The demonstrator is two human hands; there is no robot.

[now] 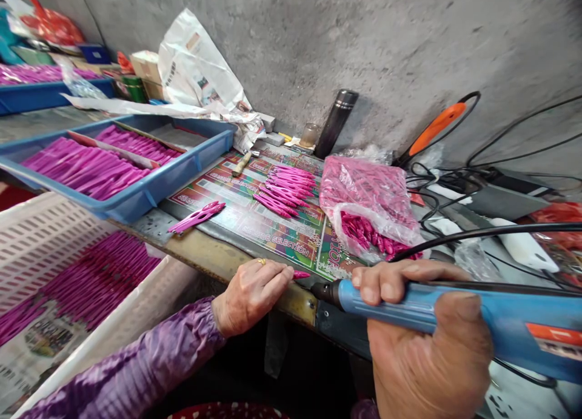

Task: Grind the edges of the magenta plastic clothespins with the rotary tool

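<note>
Rough gray concrete wall (291, 55) backs a workbench (200, 249) in the head view, its top covered by a colorful printed mat (282, 243) lettered "SELECTION". At 1 o'clock a dark tumbler (335, 125) leans slightly; at 9 o'clock sits a divided blue tray (131, 204) of magenta pieces, and at 8 o'clock, below bench level, a white slotted crate (40, 237) holds more.

Just below center, the slim magenta piece (301, 274) juts from the left hand (257, 285) at the bench's near edge; its visible tip points to 3 o'clock, its long axis running roughly 9 to 3. That hand (a gold ring on one finger) pinches it narrowly, hiding the rest. At 4 o'clock the right hand (422, 340) wraps firmly around a blue electric screwdriver (409, 310), whose nose points to 9 o'clock, just beside the tip; whether they touch, I cannot tell.
</note>
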